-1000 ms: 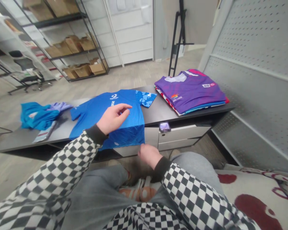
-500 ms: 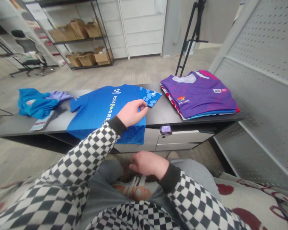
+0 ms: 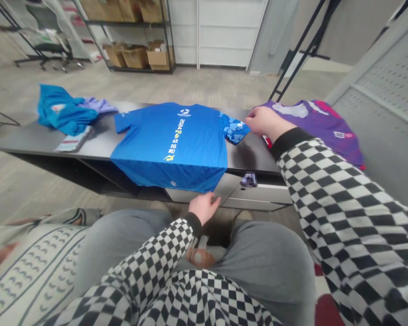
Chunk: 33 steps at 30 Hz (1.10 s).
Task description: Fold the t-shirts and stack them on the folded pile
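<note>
A blue T-shirt (image 3: 146, 142) with white and yellow print is spread on the dark bench, its hem hanging over the front edge. Just beneath the hem's right corner is my left hand (image 3: 204, 208), fingers loosely curled and a small gap between thumb and forefinger. My right hand (image 3: 268, 122) reaches to the tip of the patterned sleeve (image 3: 235, 129), fingers closed at its edge; my hand partly hides the contact. Behind my right forearm lies a purple shirt (image 3: 323, 127) on top of a stack, mostly covered by my hand and sleeve.
A crumpled turquoise garment (image 3: 63, 111) and a lilac one (image 3: 100, 105) lie at the left of the bench (image 3: 30, 138), beside a flat plastic packet (image 3: 73, 139). Perforated grey panels (image 3: 381, 99) stand at the right. Shelves with cardboard boxes (image 3: 134, 56) are farther back.
My left hand has moved from beside the patterned sleeve down to the hem. My right hand has risen from my lap to the sleeve tip. The view has tilted down and shifted left.
</note>
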Available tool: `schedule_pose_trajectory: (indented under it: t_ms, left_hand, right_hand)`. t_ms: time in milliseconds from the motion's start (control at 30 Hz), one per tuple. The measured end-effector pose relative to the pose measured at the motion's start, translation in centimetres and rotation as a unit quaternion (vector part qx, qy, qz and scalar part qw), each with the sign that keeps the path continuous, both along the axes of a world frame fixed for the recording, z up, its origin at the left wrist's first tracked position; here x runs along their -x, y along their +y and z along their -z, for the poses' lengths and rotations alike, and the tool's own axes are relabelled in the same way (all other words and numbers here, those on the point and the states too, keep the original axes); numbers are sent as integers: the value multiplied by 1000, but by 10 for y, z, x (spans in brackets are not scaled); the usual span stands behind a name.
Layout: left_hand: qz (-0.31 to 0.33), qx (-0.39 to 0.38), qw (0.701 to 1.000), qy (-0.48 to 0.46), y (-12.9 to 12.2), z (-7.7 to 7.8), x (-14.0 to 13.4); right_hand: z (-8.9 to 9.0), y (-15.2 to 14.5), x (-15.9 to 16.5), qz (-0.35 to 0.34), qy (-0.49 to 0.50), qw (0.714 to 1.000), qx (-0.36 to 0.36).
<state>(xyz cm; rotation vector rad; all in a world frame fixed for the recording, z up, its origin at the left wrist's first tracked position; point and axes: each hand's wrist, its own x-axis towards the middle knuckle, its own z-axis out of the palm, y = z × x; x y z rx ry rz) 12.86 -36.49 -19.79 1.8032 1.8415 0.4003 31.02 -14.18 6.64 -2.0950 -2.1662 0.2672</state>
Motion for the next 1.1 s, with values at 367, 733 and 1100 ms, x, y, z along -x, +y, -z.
schedule_pose_trajectory:
  t_ms: [367,733,1100]
  left_hand:
    - [41,5,992,122,41,5,-3]
    - [37,-24,994,98,31,5,5]
    - [33,-63,993,93,43,-2,5]
  right_hand:
    - [45,50,1,-28,-147,987,61]
    - [41,61,-3,50,-132,985,97]
    - [55,73,-18,50,-102,990,81]
